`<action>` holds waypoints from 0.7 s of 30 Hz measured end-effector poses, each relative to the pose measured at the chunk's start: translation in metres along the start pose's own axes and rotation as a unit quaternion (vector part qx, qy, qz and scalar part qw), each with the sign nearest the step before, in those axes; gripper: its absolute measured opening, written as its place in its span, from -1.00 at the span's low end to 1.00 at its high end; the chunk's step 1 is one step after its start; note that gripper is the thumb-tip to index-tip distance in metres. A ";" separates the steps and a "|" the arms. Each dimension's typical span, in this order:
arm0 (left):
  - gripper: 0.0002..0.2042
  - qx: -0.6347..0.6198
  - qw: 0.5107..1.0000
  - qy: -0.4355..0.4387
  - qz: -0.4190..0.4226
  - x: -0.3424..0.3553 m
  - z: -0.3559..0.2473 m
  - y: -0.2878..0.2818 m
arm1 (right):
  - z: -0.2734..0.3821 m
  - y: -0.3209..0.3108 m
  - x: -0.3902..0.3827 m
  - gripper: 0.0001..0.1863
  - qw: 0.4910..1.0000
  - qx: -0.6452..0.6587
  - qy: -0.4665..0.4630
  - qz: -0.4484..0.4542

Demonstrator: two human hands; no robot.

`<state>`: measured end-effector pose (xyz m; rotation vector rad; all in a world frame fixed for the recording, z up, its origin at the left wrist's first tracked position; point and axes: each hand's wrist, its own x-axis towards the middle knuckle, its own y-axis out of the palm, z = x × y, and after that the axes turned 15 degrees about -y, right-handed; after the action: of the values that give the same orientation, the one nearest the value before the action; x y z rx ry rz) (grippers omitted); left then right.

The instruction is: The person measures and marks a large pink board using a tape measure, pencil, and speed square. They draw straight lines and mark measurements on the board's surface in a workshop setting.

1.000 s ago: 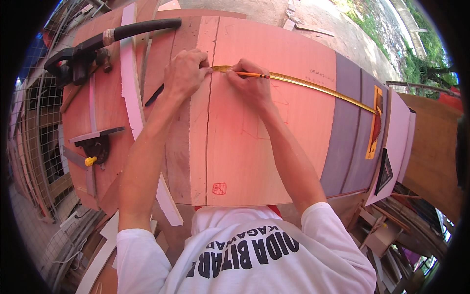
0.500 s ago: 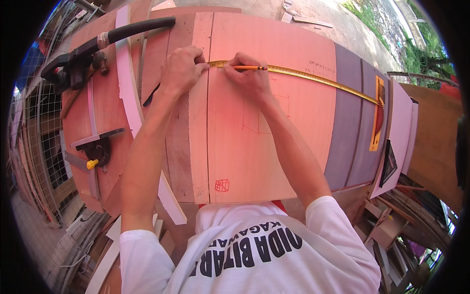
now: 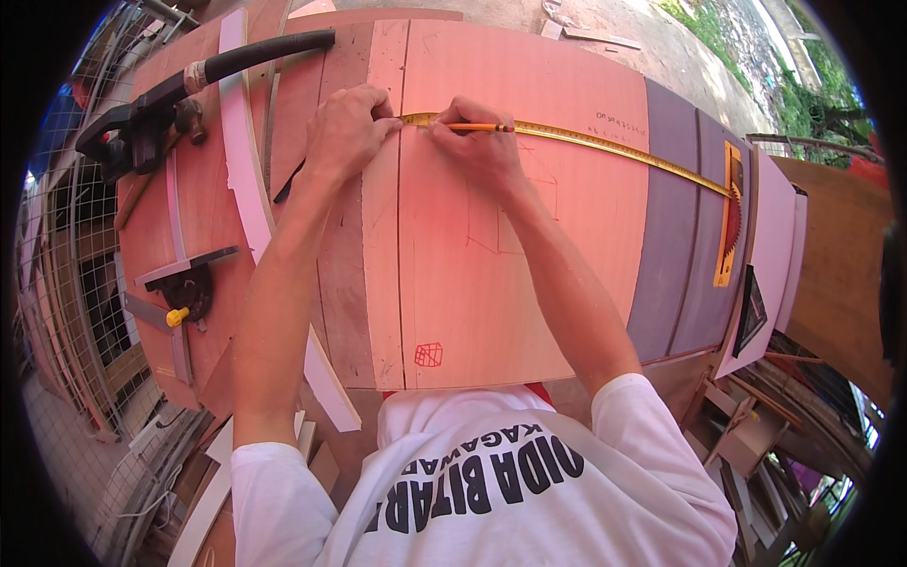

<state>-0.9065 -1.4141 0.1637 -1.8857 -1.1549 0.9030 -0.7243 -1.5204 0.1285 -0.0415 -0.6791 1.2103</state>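
Note:
A yellow tape measure runs across a pinkish wooden tabletop to a toothed saw blade set in a yellow plate at the right. Near the seam in the wood, my left hand is closed, its fingertips pinching the tape's left end. My right hand grips an orange pencil just right of that seam, low over the wood beside the tape. The pencil's point is hidden by my fingers. Red and faint pencil marks show on the tabletop.
A black power tool with a thick hose lies at the far left. Below it sits a dark miter gauge with a yellow knob. A long pale strip crosses the left side. A black triangular piece stands at the right edge.
Both hands stay in nearly the same place, the left still pinching the tape and the right still gripping the pencil. The view has shifted very slightly.

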 end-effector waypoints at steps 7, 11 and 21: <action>-0.80 -0.003 1.000 -0.005 0.005 0.002 0.001 0.000 | 0.002 -0.001 0.000 -0.83 1.000 0.010 0.022 0.004; -0.80 -0.011 1.000 -0.011 0.008 0.002 0.003 0.001 | 0.007 -0.001 0.000 -0.83 0.999 0.013 0.044 0.008; -0.80 0.005 1.000 0.017 0.012 -0.002 0.002 0.001 | 0.006 -0.008 -0.002 -0.80 0.997 -0.032 0.054 0.055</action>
<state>-0.9084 -1.4155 0.1623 -1.9027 -1.1081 0.8843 -0.7209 -1.5276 0.1356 -0.1973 -0.6275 1.2821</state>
